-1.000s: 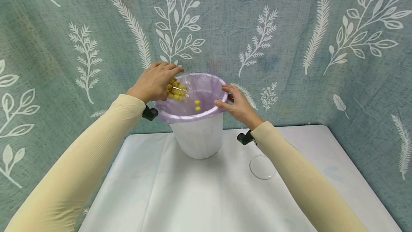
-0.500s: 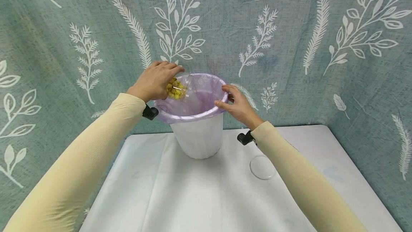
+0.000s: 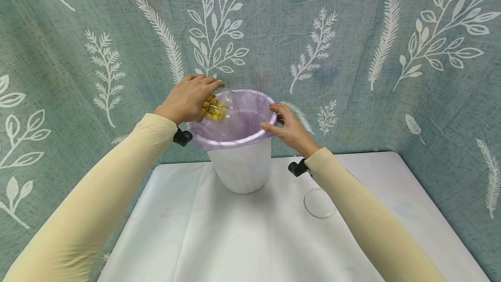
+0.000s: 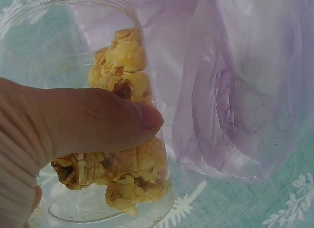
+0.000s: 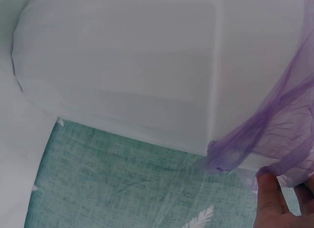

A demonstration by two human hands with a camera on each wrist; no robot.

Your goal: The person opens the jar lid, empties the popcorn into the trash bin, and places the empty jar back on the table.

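Green leafy cloth [image 3: 270, 55] hangs behind a white desk [image 3: 231, 238]. Left hand [image 3: 188, 99] comes in from above, arm stretched forward, curled round a jar [image 3: 216, 108]. It's tilted over the bin's [image 3: 242, 164] left side, probably to tip the popcorn [image 4: 127, 56] bagward. Bin's upright near the back, bag [image 3: 250, 116] folded over its rim. Right hand [image 3: 287, 123] has thumb and fingers hooked on that rim, likely steadying it. Clear ring [image 3: 318, 217] lies beside that arm.

The left hand [image 4: 68, 122] partly hides yellow pieces [image 4: 135, 164] in the jar [image 4: 73, 54].
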